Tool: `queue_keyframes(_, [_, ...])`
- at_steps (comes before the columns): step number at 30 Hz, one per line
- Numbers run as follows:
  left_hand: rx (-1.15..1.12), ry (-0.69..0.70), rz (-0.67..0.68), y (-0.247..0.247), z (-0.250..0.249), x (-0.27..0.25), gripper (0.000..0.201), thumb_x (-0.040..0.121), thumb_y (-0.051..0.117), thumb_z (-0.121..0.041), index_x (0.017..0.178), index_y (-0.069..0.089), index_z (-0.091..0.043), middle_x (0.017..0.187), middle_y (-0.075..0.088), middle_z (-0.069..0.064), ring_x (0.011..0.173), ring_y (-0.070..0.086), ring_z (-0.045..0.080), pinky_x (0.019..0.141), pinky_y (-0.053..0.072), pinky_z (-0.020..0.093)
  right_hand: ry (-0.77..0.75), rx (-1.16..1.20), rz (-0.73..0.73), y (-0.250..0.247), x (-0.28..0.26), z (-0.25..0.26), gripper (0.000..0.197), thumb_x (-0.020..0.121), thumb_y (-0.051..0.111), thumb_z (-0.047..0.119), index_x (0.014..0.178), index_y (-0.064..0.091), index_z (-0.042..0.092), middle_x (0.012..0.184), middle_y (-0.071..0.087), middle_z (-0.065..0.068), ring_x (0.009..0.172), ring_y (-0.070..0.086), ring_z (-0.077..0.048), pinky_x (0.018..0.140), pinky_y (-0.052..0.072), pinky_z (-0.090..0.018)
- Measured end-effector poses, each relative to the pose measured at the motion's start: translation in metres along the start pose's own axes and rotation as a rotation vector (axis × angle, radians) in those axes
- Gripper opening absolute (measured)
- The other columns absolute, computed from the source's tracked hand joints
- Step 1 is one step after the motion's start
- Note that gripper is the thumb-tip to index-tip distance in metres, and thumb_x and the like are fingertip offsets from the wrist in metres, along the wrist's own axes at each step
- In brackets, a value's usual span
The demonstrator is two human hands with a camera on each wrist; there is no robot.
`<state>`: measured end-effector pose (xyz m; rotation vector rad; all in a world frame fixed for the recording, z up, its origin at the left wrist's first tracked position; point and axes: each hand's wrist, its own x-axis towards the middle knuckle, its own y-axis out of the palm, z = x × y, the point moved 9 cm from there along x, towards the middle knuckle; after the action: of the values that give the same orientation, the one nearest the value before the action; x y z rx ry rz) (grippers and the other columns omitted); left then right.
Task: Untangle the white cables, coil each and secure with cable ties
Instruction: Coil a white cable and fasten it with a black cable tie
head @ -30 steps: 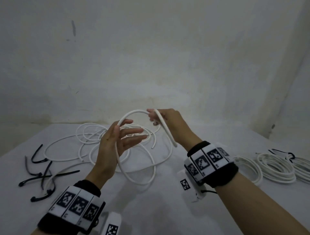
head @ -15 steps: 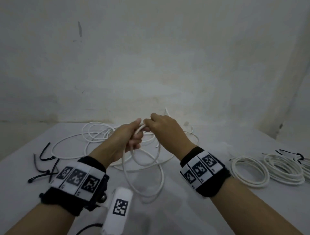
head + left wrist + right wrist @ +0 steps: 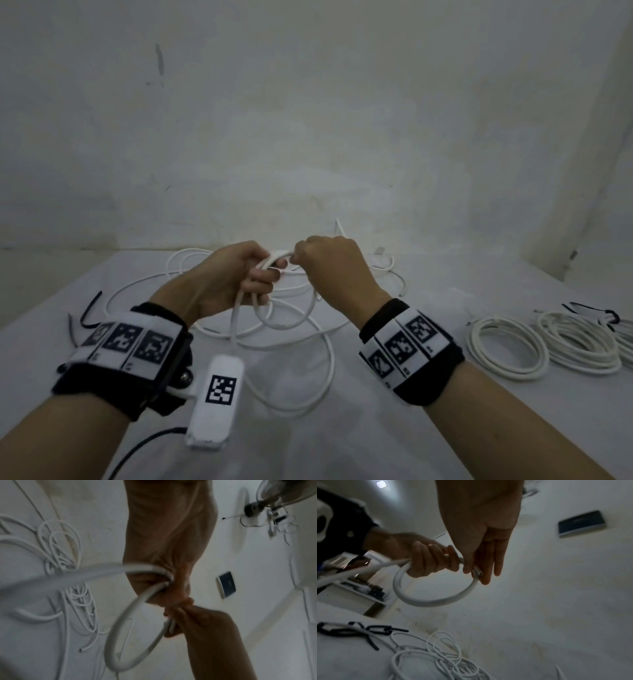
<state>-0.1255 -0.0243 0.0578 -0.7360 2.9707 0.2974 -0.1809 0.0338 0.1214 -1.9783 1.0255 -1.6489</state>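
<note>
I see right hand [image 3: 334,265] grip point hidden behind its knuckles from the head | white cable [image 3: 56,578] smeared by blur near left wrist lens | coiled cables [image 3: 579,337] cut by head view's right edge | cable ties [image 3: 359,630] blurred, count unclear

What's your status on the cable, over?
Left hand grips first loop of white cable. Right hand pinches its cut end. Loose tangle trails below; black ties untouched.
</note>
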Motion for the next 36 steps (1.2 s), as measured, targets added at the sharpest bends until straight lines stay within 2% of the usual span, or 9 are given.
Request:
queue_keyframes(2, [0.108,0.061,-0.104,-0.005,-0.009,0.005,0.037,0.100,0.030,-0.033,0.069,0.042,-0.016,0.043,0.024,-0.011,0.031,0.019,0.001,0.031,0.021,0.013,-0.040,-0.002,-0.061,-0.004,0.002,0.009,0.028,0.053,0.088,0.013,0.055,0.059,0.014,0.050,0.055,-0.001,0.038,0.053,-0.020,0.044,0.018,-0.018])
queue_keyframes(4, [0.086,0.214,-0.195,-0.007,-0.027,0.006,0.038,0.100,0.032,-0.038,0.066,0.036,-0.020,0.041,0.023,-0.012,0.030,0.017,0.000,0.031,0.012,0.013,0.136,0.257,-0.071,-0.001,0.011,-0.011,0.026,0.084,0.067,0.028,0.109,0.064,0.020,0.096,0.065,-0.005,0.081,0.065,-0.022,0.058,0.037,-0.025])
queue_keyframes(7, [-0.186,0.467,-0.272,-0.019,-0.064,-0.005,0.039,0.100,0.031,-0.039,0.065,0.033,-0.021,0.039,0.023,-0.010,0.029,0.017,0.001,0.030,0.012,0.014,0.383,1.052,0.279,0.036,-0.005,-0.012,0.068,0.095,0.043,0.045,0.149,0.005,0.027,0.145,0.035,-0.012,0.127,0.044,-0.025,0.094,0.041,-0.031])
queue_keyframes(12, [-0.377,0.672,-0.298,-0.042,-0.106,-0.027,0.039,0.101,0.029,-0.037,0.065,0.035,-0.021,0.038,0.024,-0.007,0.028,0.019,0.005,0.032,0.016,0.013,0.055,1.141,0.841,0.058,-0.057,0.054,0.041,0.102,0.030,0.035,0.108,0.064,0.012,0.080,0.070,-0.015,0.080,0.064,-0.020,0.087,0.042,-0.023])
queue_keyframes(15, [-0.408,0.706,-0.192,-0.056,-0.111,-0.040,0.034,0.095,0.040,-0.033,0.063,0.042,-0.021,0.039,0.027,-0.005,0.029,0.024,0.005,0.035,0.020,0.011,0.053,1.139,0.805,0.068,-0.063,0.044,0.037,0.101,0.039,0.031,0.073,0.059,0.016,0.051,0.050,0.008,0.049,0.047,-0.009,0.067,0.044,-0.023])
queue_keyframes(20, [-0.704,0.633,0.365,-0.075,-0.116,-0.070,0.031,0.099,0.038,-0.021,0.083,0.055,0.000,0.057,0.050,0.012,0.048,0.037,0.021,0.059,0.035,0.030,0.110,0.912,0.389,0.064,-0.046,-0.032,0.035,0.091,0.036,0.050,0.067,0.047,0.026,0.064,0.043,0.011,0.059,0.042,0.001,0.061,0.033,-0.015])
queue_keyframes(26, [-0.427,0.518,0.225,-0.086,-0.094,-0.070,0.043,0.100,0.027,-0.030,0.077,0.056,-0.008,0.056,0.028,0.001,0.048,0.027,0.015,0.051,0.029,0.029,0.297,0.599,0.197,0.039,-0.027,-0.095,0.033,0.096,0.048,0.036,0.063,0.051,0.029,0.056,0.044,0.007,0.052,0.042,-0.003,0.057,0.029,-0.028])
queue_keyframes(28, [-0.194,0.421,-0.083,-0.086,-0.073,-0.059,0.040,0.091,0.038,-0.032,0.055,0.048,-0.021,0.048,0.014,-0.005,0.037,0.011,0.008,0.034,0.021,0.019,0.465,0.608,0.121,0.033,-0.017,-0.115,0.034,0.087,0.061,0.038,0.062,0.058,0.015,0.054,0.046,0.005,0.051,0.042,-0.009,0.055,0.028,-0.029])
queue_keyframes(36, [0.232,0.313,-0.267,-0.028,-0.014,-0.019,0.029,0.100,0.035,-0.026,0.079,0.050,-0.014,0.044,0.022,-0.011,0.034,0.016,0.003,0.036,0.012,0.012,1.112,1.615,0.204,0.048,-0.001,-0.087,0.029,0.098,0.037,0.013,0.081,0.055,-0.001,0.036,0.029,0.005,0.025,0.021,-0.004,0.028,0.018,-0.014])
